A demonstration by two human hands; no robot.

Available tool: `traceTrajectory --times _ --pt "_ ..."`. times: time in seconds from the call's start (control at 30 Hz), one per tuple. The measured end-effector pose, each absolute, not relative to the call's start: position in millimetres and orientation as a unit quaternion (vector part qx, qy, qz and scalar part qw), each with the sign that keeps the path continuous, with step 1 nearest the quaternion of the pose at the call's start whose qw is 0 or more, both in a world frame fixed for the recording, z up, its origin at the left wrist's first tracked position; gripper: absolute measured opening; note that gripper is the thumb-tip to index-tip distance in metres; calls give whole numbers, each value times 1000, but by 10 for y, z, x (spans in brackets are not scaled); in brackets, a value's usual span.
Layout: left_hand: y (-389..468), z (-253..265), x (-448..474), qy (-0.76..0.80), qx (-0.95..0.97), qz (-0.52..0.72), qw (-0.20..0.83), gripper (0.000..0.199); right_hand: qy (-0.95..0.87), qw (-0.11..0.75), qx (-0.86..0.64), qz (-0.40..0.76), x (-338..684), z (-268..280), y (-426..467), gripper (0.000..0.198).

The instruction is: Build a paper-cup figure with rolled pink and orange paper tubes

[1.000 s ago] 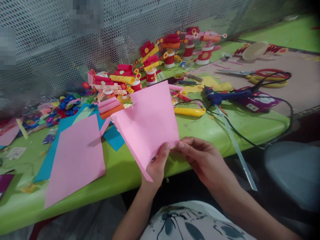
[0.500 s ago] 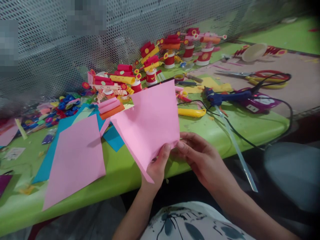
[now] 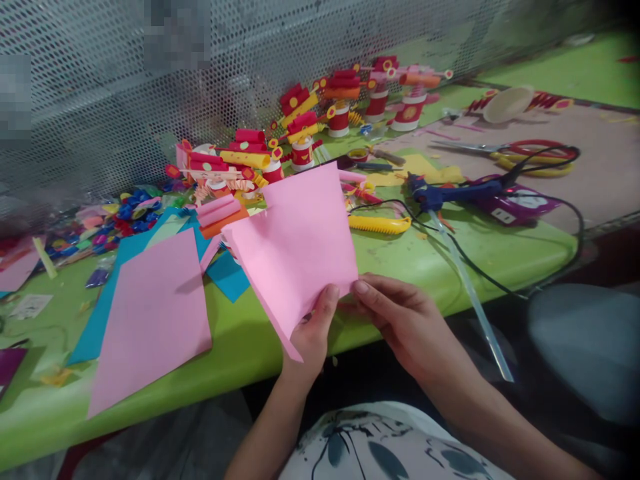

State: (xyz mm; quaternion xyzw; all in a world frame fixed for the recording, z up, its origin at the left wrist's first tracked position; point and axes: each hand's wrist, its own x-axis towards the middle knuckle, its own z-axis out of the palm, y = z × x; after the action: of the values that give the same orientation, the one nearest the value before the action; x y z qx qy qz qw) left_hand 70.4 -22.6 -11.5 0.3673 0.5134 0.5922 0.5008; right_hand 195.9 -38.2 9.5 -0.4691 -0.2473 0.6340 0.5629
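Between my hands, above the table's front edge, is a sheet of pink paper (image 3: 305,240), bent and with its left edge folded or curled. My left hand (image 3: 313,340) grips its lower edge, thumb on top; the other fingers are hidden behind the sheet. At the lower right corner my right hand (image 3: 400,313) pinches the paper between thumb and fingers. Left of my hands a flat pink sheet (image 3: 155,313) lies over blue paper (image 3: 100,313). Beyond the held sheet stands a paper figure's top made of pink and orange rolls (image 3: 220,217), its lower part hidden.
A blue glue gun (image 3: 440,195) with a long clear glue stick (image 3: 473,297) rests at the right, its cord looping about. Behind lie scissors (image 3: 525,150) and a yellow cutter (image 3: 380,225). Several red-and-yellow paper figures (image 3: 303,153) line the perforated metal screen (image 3: 260,60). Colourful caps (image 3: 133,207) lie left.
The held pink sheet has tilted slightly, its top right corner shifting left. My right fingers have closed a little nearer together at the corner. The things on the table stay put.
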Motion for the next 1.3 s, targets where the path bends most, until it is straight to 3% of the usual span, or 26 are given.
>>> traceTrajectory --times 0.5,0.83,1.3 --pt "-228 -17 716 527 361 580 506 64 -258 574 -483 609 1935 138 -367 21" --pt "-282 68 694 530 359 565 520 46 -238 589 -479 606 1907 164 -340 25" --pt "-259 10 705 509 384 589 496 52 -216 585 -449 639 1916 202 -345 24"
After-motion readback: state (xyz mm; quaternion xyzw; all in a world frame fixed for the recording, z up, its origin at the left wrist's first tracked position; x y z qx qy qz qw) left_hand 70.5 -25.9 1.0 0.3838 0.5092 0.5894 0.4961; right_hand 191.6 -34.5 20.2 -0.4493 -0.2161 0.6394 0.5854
